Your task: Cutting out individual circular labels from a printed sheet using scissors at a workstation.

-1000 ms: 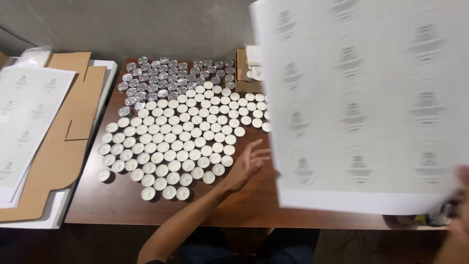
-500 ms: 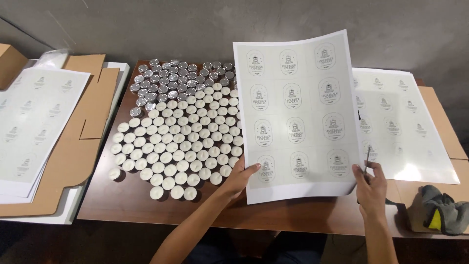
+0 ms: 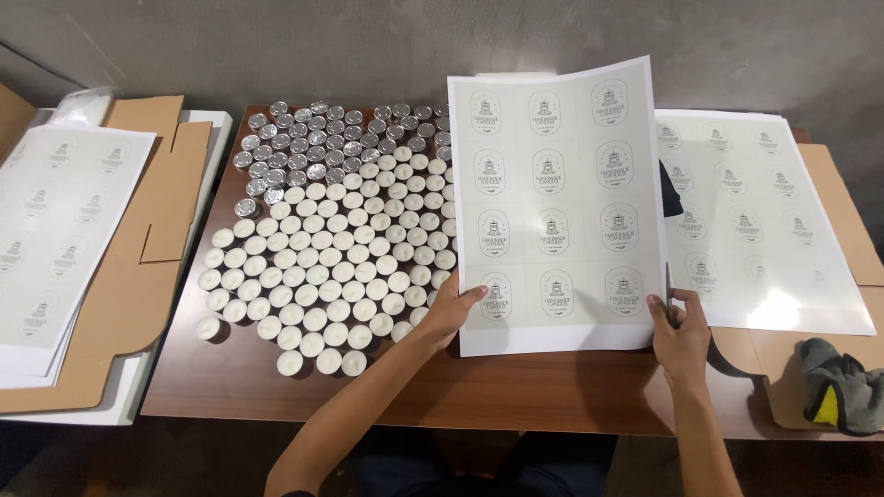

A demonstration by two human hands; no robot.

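I hold a white sheet of printed labels (image 3: 557, 202) upright over the brown table (image 3: 516, 391). My left hand (image 3: 453, 311) pinches its lower left edge and my right hand (image 3: 680, 324) grips its lower right corner. To the left of the sheet lie many white tealight candles (image 3: 318, 276) in rows. Behind them are several silver tealight cups (image 3: 318, 138). The sheet hides the right part of the candle field.
A stack of label sheets (image 3: 764, 216) lies to the right on brown cardboard. More label sheets (image 3: 55, 221) rest on flat cardboard (image 3: 147, 239) at the left. A grey cloth with a yellow patch (image 3: 843, 387) lies at the right front. A grey wall runs behind.
The label sheet has moved down and away from the camera, toward the table. Both hands now hold its lower edge, with the left hand closed on the corner.
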